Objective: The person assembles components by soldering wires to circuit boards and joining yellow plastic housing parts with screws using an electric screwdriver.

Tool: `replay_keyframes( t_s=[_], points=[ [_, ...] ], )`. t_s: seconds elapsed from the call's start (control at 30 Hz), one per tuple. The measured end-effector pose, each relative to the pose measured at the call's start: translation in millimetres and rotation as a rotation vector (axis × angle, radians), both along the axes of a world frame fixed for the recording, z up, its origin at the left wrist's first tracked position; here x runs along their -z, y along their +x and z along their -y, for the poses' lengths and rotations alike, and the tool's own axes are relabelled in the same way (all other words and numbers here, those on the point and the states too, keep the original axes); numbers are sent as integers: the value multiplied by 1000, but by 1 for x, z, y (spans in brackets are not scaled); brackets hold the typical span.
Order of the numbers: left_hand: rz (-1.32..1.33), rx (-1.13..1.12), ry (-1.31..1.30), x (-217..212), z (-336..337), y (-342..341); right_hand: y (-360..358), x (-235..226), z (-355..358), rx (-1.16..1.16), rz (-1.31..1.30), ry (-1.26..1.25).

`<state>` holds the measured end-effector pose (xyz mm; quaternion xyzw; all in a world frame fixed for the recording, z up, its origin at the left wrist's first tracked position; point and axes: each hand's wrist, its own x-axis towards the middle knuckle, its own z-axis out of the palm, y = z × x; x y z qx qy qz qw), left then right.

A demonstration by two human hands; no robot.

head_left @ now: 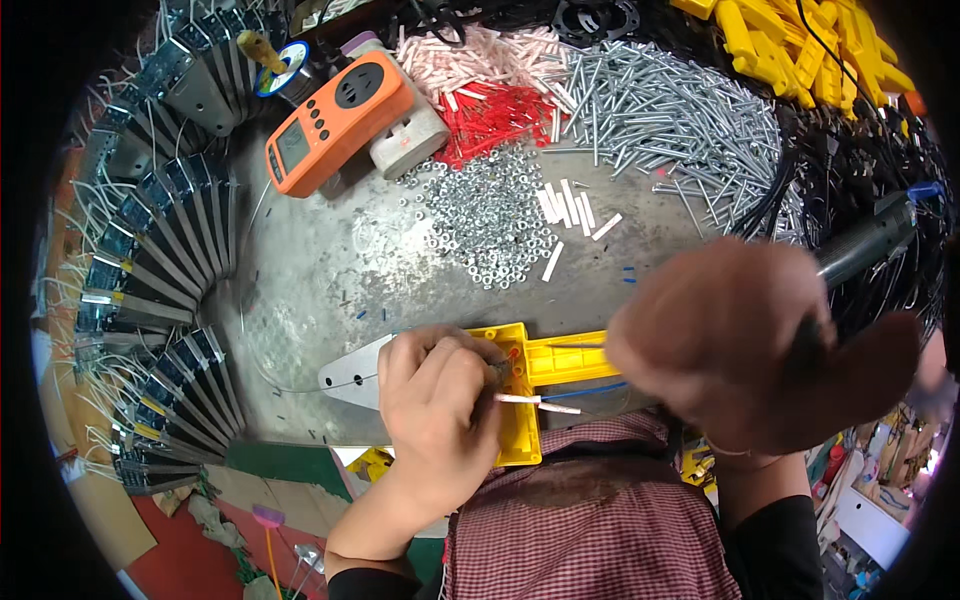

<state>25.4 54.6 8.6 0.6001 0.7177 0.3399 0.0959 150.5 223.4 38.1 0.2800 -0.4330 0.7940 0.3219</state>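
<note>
My left hand [435, 405] is closed over the yellow plastic housing [520, 445], its fingertips by the inside. A thin solder wire [290, 388] runs over the pointed metal plate [350, 375] into this fist. The plate pokes out left of the hand. From the housing a ribbed yellow handle [568, 362] extends right. White sleeves [518, 399] and a blue wire [585, 390] lie beside my fingers. My right hand [720, 340] is raised over the handle's right end, smeared by motion; what it holds, if anything, cannot be made out.
An orange socket meter [340, 125] and a solder spool [283, 72] stand back left. Behind lie piles of nuts [490, 215], red parts [495, 120] and long screws [670, 110]. Metal plates with wires [180, 230] line the left. A dark metal tube [868, 243] juts in at right.
</note>
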Motion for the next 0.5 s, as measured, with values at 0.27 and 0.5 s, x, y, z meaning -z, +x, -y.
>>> replay_keyframes(
  t_s=[0.27, 0.5],
  points=[
    [-101, -34, 88, 16, 7, -1, -11, -17, 42, 295, 895, 160],
    [136, -58, -40, -5, -1, -3, -24, -7, 40, 170, 823, 168]
  ],
)
